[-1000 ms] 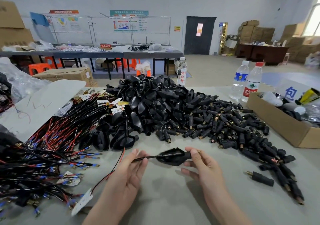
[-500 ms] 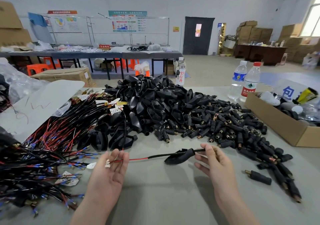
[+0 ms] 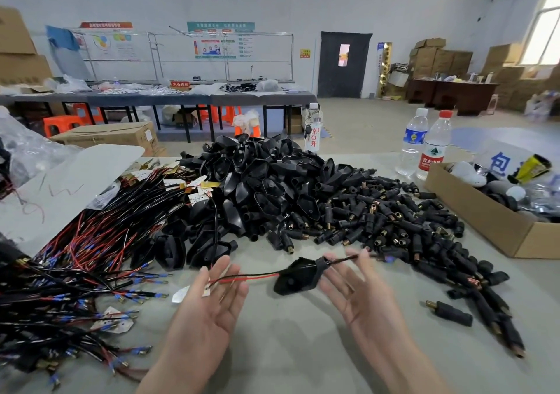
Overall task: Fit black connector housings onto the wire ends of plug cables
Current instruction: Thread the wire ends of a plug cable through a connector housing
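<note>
Over the middle of the near edge of the tabletop, the housing sits threaded on the cable, which merely lies across the straight, spread fingers of the left hand and right hand, so I'd pinch both sides taut before seating it.

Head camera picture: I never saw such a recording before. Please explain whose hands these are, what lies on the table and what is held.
There is no machine here. A person wears a camera on the head, so you look down at their own two hands. The left hand and right hand have straight fingers. A red-and-black cable lies across them, threaded through one black housing between the hands. On the table are a heap of cables at left, a pile of housings in the middle, small plugs to the right, a box and two bottles.
</note>
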